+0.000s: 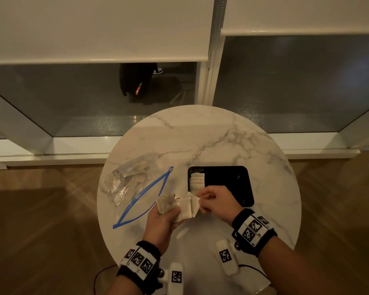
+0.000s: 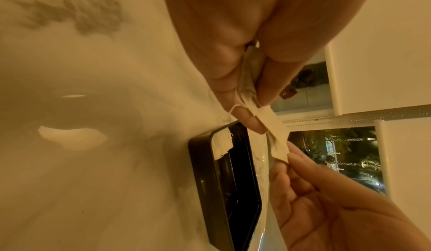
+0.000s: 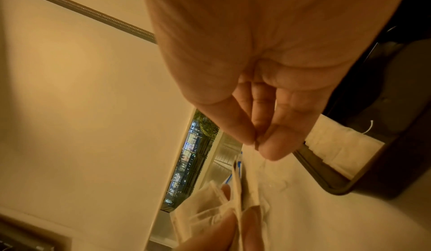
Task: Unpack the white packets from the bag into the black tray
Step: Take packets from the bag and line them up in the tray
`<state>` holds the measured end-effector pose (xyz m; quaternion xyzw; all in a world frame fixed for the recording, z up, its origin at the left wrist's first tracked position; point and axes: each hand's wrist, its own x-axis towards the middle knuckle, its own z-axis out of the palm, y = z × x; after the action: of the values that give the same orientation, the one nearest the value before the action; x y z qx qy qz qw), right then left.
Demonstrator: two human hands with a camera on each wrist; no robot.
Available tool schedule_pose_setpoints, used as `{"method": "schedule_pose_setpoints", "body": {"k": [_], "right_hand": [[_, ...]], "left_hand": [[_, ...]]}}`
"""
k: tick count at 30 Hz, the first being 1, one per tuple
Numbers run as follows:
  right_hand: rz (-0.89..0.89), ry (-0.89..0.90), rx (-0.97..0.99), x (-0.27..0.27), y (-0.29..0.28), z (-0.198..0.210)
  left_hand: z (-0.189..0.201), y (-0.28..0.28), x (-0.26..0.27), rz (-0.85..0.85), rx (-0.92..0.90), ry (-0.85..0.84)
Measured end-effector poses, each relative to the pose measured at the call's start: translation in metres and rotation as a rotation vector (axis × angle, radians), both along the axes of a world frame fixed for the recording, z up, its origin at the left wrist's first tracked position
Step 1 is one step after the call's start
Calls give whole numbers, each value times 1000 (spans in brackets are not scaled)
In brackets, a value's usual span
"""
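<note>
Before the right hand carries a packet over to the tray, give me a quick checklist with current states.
1. Right hand pinches a packet: ok.
2. Only one packet pinched: cannot tell.
3. Left hand grips the remaining bunch: ok.
4. Tray has free space beside the row of packets: ok.
5. Bag open on the table, clear of the path: ok.
6. Packets remaining in the bag: cannot tell.

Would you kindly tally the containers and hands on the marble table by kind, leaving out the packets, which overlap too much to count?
Clear zip bag: 1
Black tray: 1
Hands holding packets, left hand and right hand: 2
Total: 4
</note>
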<state>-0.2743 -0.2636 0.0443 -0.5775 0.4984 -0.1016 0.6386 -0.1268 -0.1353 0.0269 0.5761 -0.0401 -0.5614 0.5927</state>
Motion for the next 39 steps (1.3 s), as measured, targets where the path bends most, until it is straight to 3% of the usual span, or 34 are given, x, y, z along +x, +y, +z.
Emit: {"method": "schedule_pose_setpoints", "body": {"k": [3,8,18,29,33,39], "right_hand": [[-2,5,6,2,4,1],[24,-83,196,7,13,0],[-281,-43,229,7,3,-10],[-395,-272,467,-4,-8,-2],[-397,-201,376,-4,-17,-7],[-92,223,-89,-1,-43,-23]], "left_hand": [[-1,1,2,-3,3,-16],[-2,2,2,-53,5,-57],[1,9,18,60,33,43],[-6,16,23,94,72,106],[-8,16,22,88,67,112],[-5,15,21,95,63,115]]}}
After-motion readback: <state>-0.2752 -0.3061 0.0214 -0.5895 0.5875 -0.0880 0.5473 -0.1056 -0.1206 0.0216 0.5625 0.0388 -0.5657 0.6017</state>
